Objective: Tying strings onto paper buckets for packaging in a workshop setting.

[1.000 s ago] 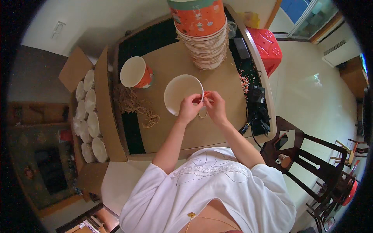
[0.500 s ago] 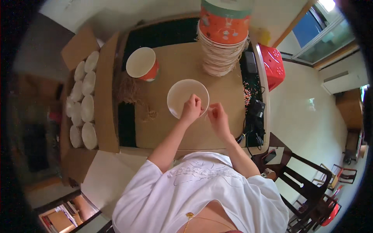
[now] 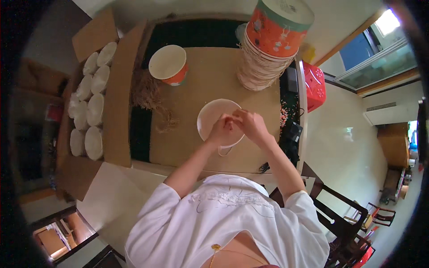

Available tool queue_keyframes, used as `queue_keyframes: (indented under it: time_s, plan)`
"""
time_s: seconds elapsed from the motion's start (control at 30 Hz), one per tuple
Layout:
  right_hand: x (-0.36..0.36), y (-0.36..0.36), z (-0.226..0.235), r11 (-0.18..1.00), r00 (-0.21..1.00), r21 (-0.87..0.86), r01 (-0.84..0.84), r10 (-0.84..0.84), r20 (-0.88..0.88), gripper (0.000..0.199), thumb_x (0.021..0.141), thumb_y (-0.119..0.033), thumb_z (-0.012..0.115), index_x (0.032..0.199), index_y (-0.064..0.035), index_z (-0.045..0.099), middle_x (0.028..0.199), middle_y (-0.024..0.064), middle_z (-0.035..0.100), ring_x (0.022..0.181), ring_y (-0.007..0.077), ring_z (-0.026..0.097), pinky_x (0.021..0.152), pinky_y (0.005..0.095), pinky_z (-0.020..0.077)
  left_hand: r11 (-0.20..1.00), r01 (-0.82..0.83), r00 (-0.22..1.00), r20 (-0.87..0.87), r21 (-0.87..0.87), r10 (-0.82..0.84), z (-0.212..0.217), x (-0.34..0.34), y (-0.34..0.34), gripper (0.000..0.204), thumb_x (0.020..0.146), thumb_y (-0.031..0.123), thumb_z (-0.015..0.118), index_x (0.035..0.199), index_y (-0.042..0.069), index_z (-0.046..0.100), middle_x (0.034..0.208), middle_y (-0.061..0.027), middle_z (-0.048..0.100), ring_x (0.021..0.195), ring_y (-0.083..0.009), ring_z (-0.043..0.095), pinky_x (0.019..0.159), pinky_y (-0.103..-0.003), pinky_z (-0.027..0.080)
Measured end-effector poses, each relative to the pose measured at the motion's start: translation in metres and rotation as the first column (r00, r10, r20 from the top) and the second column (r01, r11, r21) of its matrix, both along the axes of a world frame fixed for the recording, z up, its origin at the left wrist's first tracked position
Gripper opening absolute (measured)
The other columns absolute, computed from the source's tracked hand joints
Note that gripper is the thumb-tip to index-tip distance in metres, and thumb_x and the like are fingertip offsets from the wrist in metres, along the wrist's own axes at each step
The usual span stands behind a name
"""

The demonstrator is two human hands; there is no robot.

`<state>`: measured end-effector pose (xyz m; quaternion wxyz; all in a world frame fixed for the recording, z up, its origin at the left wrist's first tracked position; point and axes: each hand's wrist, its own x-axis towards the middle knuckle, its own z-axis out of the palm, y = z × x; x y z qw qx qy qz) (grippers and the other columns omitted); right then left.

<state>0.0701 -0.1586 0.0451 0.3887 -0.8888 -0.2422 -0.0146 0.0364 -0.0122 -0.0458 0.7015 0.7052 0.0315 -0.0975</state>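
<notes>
Work on the round white-lined paper bucket [image 3: 209, 119] looks partway through: a thin pale cord [image 3: 223, 155] hangs in a loop by its six o'clock edge, and whether its ends are fastened cannot be told. The left hand [image 3: 222, 128] and right hand [image 3: 251, 125] meet over the bucket's three o'clock side, fingers curled inward; the fingertips are hidden, so I cannot tell what either pinches. At one o'clock stands a tall inverted stack of orange-and-green paper buckets [image 3: 278, 33], its lower part thick with pale cords, which I judge to be the finished share. What seems left lies toward the other side: a single upright orange paper bucket with a white inside [image 3: 168, 62] between ten and eleven, a tangled heap of brown cords [image 3: 146, 93] at ten, and an open brown cardboard box [image 3: 121, 96] at nine, filled with rows of white cup-like shapes [image 3: 95, 109].
</notes>
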Motion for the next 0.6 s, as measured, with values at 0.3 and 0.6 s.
queue_keyframes:
  time_s: [0.3, 0.6]
  plan:
    - [0.004, -0.003, -0.015, 0.979, 0.977, -0.181, -0.096, 0.057, -0.208, 0.009, 0.076, -0.014, 0.060, 0.083, -0.0077, 0.062, 0.077, 0.0114, 0.063, 0.070, 0.0307, 0.061, 0.061, 0.0379, 0.0488, 0.982, -0.120, 0.993, 0.029, 0.145, 0.117, 0.021, -0.008, 0.003, 0.007, 0.093, 0.012, 0.045, 0.090, 0.006, 0.046, 0.065, -0.0006, 0.051, 0.059, -0.0090, 0.049, 0.055, -0.025, 0.042]
    - [-0.011, -0.010, -0.014, 0.996, 0.922, -0.074, -0.051, 0.018, -0.386, 0.010, 0.078, -0.017, 0.058, 0.082, -0.0085, 0.061, 0.073, 0.0134, 0.063, 0.069, 0.0335, 0.061, 0.061, 0.0397, 0.0481, 0.885, 0.110, 0.871, 0.384, 0.452, -0.305, 0.024, -0.009, 0.027, 0.016, 0.071, 0.018, 0.071, 0.076, 0.005, 0.063, 0.063, -0.0084, 0.058, 0.059, -0.0176, 0.058, 0.056, -0.030, 0.046]
